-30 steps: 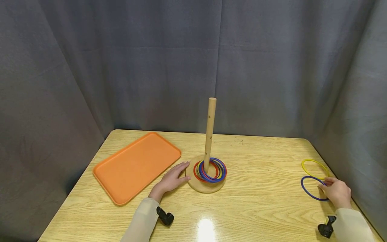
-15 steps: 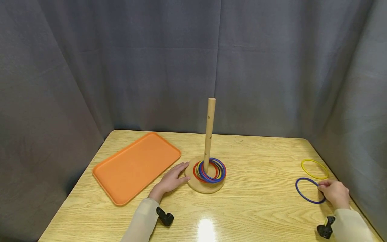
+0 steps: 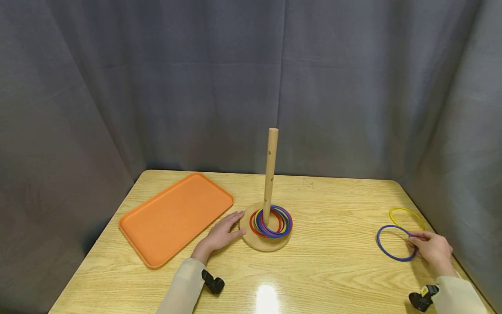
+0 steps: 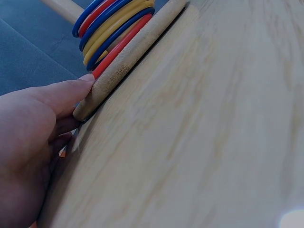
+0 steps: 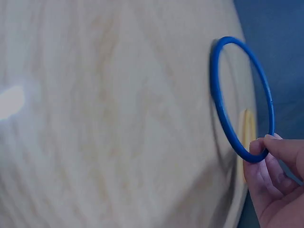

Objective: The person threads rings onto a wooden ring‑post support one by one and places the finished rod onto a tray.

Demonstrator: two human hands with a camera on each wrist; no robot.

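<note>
In the head view my right hand [image 3: 434, 252] pinches a blue ring [image 3: 379, 242] between thumb and fingers. The right wrist view shows the blue ring [image 5: 219, 95] tilted up off the table, its near end in the fingertips. A yellow ring [image 3: 407, 211] lies on the table just behind it. My left hand [image 3: 222, 232] rests at the left edge of a round wooden base [image 3: 266, 245], thumb touching the rim [image 4: 102, 91] and fingers extended. An upright wooden post [image 3: 270, 170] rises from the base, with several red, yellow and blue rings [image 3: 288, 224] stacked around its foot.
An orange tray [image 3: 176, 218] lies at the left of the wood-grain table [image 3: 333, 270], near the left hand. Grey curtains [image 3: 211, 87] hang behind and at both sides. A black camera is strapped to each wrist.
My right hand has drawn the blue ring leftward, away from the yellow ring, and now tilts it up. The left hand stays at the base.
</note>
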